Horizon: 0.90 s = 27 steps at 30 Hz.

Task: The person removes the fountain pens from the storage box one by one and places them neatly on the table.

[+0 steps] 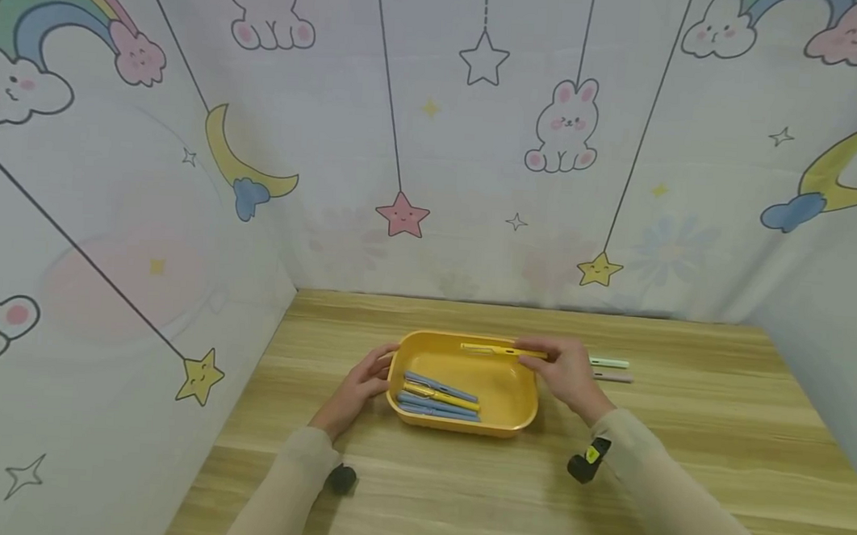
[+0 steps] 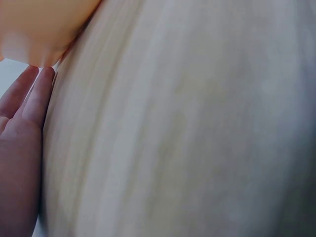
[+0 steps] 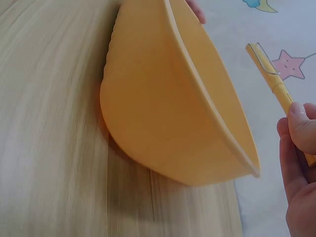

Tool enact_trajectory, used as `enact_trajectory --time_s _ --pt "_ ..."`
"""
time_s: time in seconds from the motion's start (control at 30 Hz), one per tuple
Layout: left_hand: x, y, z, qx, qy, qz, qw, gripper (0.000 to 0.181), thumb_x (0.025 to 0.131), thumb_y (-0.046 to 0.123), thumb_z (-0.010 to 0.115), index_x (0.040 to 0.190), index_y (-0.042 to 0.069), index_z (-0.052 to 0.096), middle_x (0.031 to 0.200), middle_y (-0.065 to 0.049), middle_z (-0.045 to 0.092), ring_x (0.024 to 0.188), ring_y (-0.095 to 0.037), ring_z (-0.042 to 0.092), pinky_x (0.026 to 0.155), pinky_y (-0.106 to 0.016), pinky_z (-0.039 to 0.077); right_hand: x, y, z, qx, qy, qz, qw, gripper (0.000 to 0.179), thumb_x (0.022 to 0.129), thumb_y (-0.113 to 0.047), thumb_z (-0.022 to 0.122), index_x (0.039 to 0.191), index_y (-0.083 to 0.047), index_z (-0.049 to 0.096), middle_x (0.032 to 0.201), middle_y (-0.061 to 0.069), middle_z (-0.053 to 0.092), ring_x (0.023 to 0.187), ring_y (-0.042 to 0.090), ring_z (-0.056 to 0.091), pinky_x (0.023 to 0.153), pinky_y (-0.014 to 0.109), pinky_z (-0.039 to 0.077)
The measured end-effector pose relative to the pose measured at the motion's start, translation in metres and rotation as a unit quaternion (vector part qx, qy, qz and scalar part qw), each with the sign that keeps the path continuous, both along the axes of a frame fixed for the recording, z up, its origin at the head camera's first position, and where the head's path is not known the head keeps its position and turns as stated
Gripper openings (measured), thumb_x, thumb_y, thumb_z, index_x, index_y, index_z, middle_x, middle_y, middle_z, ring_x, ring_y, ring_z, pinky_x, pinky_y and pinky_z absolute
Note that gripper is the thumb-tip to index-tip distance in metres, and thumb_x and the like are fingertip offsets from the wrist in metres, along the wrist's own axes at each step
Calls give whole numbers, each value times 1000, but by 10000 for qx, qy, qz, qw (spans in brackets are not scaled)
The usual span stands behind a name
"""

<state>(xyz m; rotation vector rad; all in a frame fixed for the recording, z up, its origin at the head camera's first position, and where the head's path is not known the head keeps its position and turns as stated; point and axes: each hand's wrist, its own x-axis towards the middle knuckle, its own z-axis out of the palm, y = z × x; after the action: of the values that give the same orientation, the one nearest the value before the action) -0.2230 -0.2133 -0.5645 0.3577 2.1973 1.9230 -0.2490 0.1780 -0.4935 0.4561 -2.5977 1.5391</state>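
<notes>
Head view: the largest thing is a white backdrop [image 1: 464,140] printed with stars, rabbits, moons and rainbows, standing around a wood-grain worktop [image 1: 460,495]. On the worktop sits a yellow-orange tray [image 1: 464,425], rounded at its corners. Two pale sleeves [image 1: 651,465] reach in from below. The left hand [image 1: 355,389] rests its fingers against the tray's left end; its grip is loose, the fingers extended and pinching nothing. The right hand [image 1: 571,376] is at the far right corner, its grip clamped on a yellow pen [image 1: 493,350] between thumb and fingers. That pen is held above the tray, its silver clip end pointing left. Inside, at the left, blue pens [image 1: 439,412] and a second yellow pen [image 1: 447,397] lie side by side. Beyond the right hand, a pale green pen [image 1: 612,363] and a greyish pen [image 1: 615,377] lie on the worktop, partly hidden.
</notes>
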Motion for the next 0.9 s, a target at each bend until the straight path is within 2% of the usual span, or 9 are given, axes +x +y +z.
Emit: enact_trajectory --time_s 0.17,0.23,0.3,0.4,0.53,0.6,0.7,0.8,0.9 --pt "1 1 1 -23 -31 32 10000 61 101 11 57 157 33 45 163 -10 46 148 -36 46 121 -60 31 2 16 1 -92 -42 -39 9999 26 94 -9 78 120 -9 80 118 9 78 100 18 74 76 23 59" --pt "1 1 1 -12 -33 43 10000 61 102 11 56 157 32 45 163 -10 46 148 -35 46 121 -60 31 3 23 2 -158 -83 -34 9998 26 95 -9 77 121 -9 80 118 9 78 95 16 74 74 28 61" --pt "1 1 1 -7 -26 53 10000 61 102 11 56 157 32 45 162 -11 46 148 -35 46 121 -59 31 4 29 3 -225 -72 -31 9997 26 95 -9 77 121 -9 79 118 11 78 93 22 75 73 35 62" --pt "1 2 0 -12 -1 43 10000 61 102 11 56 158 31 44 163 -12 45 148 -36 45 122 -59 30 6 38 3 -288 -29 -74 9996 26 96 -9 76 122 -7 79 117 14 78 88 20 75 72 42 63" --pt "1 2 0 -4 -15 52 10000 61 102 11 57 158 30 44 162 -12 46 148 -36 45 122 -59 30 9 49 2 -377 57 -39 9993 27 96 -10 76 122 -4 78 117 16 77 87 13 74 72 35 62" --pt "2 2 0 6 -43 60 10000 61 101 11 57 157 30 45 162 -12 46 148 -36 46 121 -59 31 11 55 2 -440 52 0 9990 27 97 -10 76 122 -5 78 118 15 77 88 14 74 72 31 61" --pt "2 1 -1 24 -61 56 10000 61 101 11 57 158 30 44 163 -13 45 147 -36 46 122 -59 31 14 64 -1 -426 38 -37 9991 28 97 -9 75 123 -2 77 119 18 76 80 9 69 65 25 57" --pt "2 1 -2 7 -33 66 10000 61 102 12 57 158 30 44 163 -13 45 147 -37 46 121 -59 31 15 73 -5 -323 29 -150 9994 29 97 -10 75 125 -2 76 121 18 76 76 3 63 63 23 54" --pt "1 1 -2 9 -4 85 10000 61 101 12 57 158 30 44 162 -12 45 147 -37 47 121 -59 31 16 82 -9 -184 2 -268 9995 29 97 -13 75 125 -4 76 123 16 75 82 3 66 67 24 56"
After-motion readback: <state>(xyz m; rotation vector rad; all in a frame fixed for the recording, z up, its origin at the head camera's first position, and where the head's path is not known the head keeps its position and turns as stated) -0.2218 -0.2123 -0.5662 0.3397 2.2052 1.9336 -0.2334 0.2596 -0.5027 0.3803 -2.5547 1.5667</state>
